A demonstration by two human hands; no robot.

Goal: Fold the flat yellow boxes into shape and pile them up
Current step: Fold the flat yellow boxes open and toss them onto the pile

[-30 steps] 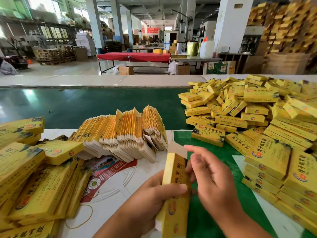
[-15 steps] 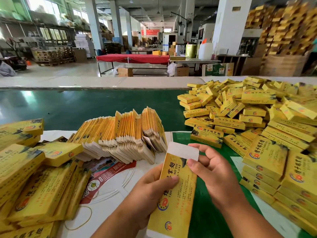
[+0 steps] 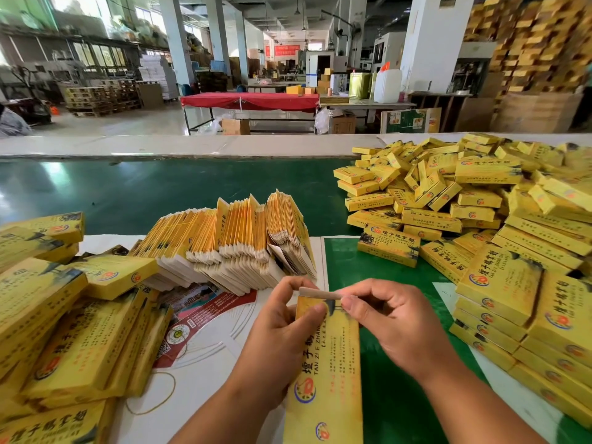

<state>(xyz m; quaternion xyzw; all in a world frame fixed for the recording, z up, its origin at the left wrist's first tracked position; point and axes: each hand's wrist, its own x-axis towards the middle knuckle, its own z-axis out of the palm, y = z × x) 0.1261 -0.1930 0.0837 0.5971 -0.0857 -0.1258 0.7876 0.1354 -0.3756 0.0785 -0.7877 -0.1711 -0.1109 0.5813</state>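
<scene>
Both forearms are bare, with the left hand [image 3: 278,339] and right hand [image 3: 397,328] ungloved and ringless.

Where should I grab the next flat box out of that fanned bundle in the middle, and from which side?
Pinch the top edge of the rightmost blank in the fanned bundle of flat boxes, coming down from above on the right end. The blanks stand on edge, leaning, with yellow top edges splayed apart there, so a thumb-and-finger grip would likely slip in. The faces are packed too tight to pinch lower down.
</scene>
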